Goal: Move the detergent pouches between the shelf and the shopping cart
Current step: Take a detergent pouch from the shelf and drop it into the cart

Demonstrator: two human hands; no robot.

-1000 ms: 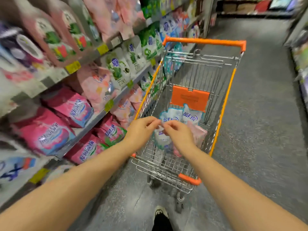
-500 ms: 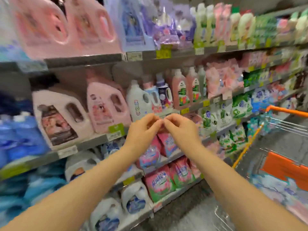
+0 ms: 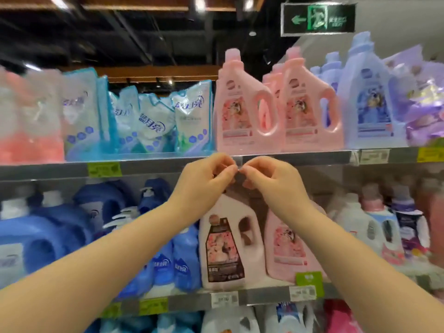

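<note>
Supermarket shelving of grey metal [image 3: 156, 168] fills the view under a dark ceiling with a green exit sign [image 3: 317, 19]; the shopping cart is out of sight. On the top tier, left of centre, the white-and-blue soft plastic detergent pouches [image 3: 192, 118] stand in a loose row, some leaning on their neighbours. Both arms are raised before that tier's front rail. The left hand [image 3: 204, 181] and the right hand [image 3: 276, 181] have their fingers curled and fingertips meeting. I see nothing held in either, and cannot tell whether they touch the rail.

If a pouch is to come down, I'd pick the one at the right end of the row. Reach up and left and take it round the body, not by a corner, since a soft pack will likely sag. Lift it over what looks like a low clear lip so the others don't topple.

The middle tier holds the largest containers, bulky blue plastic jugs [image 3: 43, 239], then a pale pink jug with a dark label [image 3: 225, 246]. Above stand tall pink handled jugs [image 3: 242, 111] just right of the pouches, then lilac jugs [image 3: 370, 109]. Every cap that shows is on, and the contents are hidden.
</note>
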